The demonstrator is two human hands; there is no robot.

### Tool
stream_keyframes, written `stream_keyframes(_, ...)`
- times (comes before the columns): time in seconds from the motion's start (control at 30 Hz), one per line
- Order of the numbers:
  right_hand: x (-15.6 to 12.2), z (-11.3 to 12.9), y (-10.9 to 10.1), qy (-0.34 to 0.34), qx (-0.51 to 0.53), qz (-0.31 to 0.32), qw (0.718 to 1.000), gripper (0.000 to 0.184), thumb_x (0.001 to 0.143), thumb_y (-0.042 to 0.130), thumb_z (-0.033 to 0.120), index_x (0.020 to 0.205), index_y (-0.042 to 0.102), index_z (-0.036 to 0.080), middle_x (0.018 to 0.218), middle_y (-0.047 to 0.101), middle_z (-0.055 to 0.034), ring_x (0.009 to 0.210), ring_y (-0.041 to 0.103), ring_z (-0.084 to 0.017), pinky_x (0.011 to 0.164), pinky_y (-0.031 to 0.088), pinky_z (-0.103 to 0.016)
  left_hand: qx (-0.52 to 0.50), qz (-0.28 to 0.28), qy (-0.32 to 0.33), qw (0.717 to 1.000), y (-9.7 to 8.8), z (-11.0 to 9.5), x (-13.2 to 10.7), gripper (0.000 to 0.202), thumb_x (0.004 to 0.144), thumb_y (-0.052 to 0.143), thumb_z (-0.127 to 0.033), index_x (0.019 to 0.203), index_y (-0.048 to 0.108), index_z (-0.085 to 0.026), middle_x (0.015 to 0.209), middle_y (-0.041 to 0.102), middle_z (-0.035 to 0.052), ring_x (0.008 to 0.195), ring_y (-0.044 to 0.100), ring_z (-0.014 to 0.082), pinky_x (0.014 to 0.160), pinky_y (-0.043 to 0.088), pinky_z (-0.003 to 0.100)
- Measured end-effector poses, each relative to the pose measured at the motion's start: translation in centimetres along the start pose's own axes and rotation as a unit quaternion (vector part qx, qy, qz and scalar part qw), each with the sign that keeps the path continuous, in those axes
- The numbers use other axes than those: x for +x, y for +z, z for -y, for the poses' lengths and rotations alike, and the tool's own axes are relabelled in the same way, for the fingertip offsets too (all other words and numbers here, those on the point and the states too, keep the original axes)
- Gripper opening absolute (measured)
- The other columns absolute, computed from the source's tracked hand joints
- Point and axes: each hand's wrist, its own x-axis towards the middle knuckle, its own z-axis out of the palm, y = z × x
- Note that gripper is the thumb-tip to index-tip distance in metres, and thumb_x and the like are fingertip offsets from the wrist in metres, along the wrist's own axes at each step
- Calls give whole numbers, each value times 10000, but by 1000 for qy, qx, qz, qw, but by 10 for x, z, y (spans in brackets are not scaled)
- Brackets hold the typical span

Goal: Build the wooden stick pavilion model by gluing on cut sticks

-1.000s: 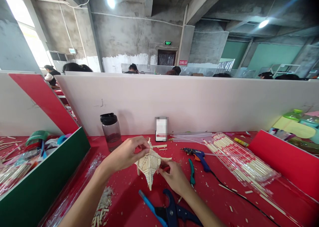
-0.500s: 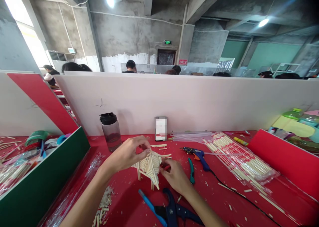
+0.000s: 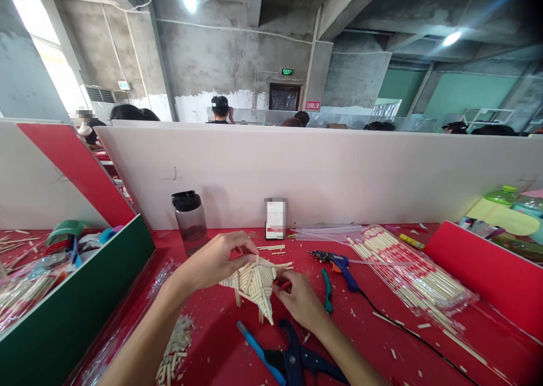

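Note:
A small model built of pale wooden sticks (image 3: 259,281), with sloping roof-like faces and short legs, stands in front of me on the red table. My left hand (image 3: 229,256) reaches over from the left, thumb and forefinger pinched at the model's top. My right hand (image 3: 299,295) is curled at its right side, fingertips against the edge and partly hidden. Just below lies a dark blue cutter tool (image 3: 292,358) with a bright blue handle. To the right rest a blue hot glue gun (image 3: 341,267) and green-handled pliers (image 3: 326,290).
A water bottle (image 3: 189,222) and a propped phone (image 3: 275,219) stand by the white partition (image 3: 322,177). Bagged sticks (image 3: 411,267) lie at right, with the glue gun's cord in front. Stick offcuts (image 3: 172,360) are heaped at lower left. A green-walled bin (image 3: 85,301) flanks the left.
The view has shifted very slightly. Both hands keep nearly the same places on the stick model. In the background, a person now has a hand raised beside the head.

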Motion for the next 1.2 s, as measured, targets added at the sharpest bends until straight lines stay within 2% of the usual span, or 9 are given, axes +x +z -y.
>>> stream_keyframes(0.3,0,0,0,3,-6,1,1000,150,834,576,150,865,721,170,874,750,-56,787,678,-196,703,480,-261,29,3,19,999,3,1,0,206,955,534,-345,919,675,-199,916,708,30,804,647,155,723,494,251)
stream_keyframes(0.53,0,4,-2,7,-15,1,1000,157,820,572,134,837,724,172,818,738,-49,761,671,-197,687,472,-267,44,-5,36,998,4,2,0,163,933,554,-286,906,684,-192,890,713,33,783,652,155,712,489,251)
stream_keyframes(0.9,0,3,-1,4,-14,-1,1000,155,814,574,145,830,725,175,830,745,-54,784,678,-208,714,488,-282,84,-2,47,995,0,-5,0,154,927,548,-254,928,692,-198,910,716,42,796,647,168,726,488,257)
stream_keyframes(1.2,0,7,-3,-20,2,2,1000,166,811,606,149,873,755,187,888,761,-52,807,686,-213,747,499,-290,80,-1,42,996,-1,-4,-1,158,920,543,-249,928,695,-209,912,715,41,796,647,172,719,479,252)
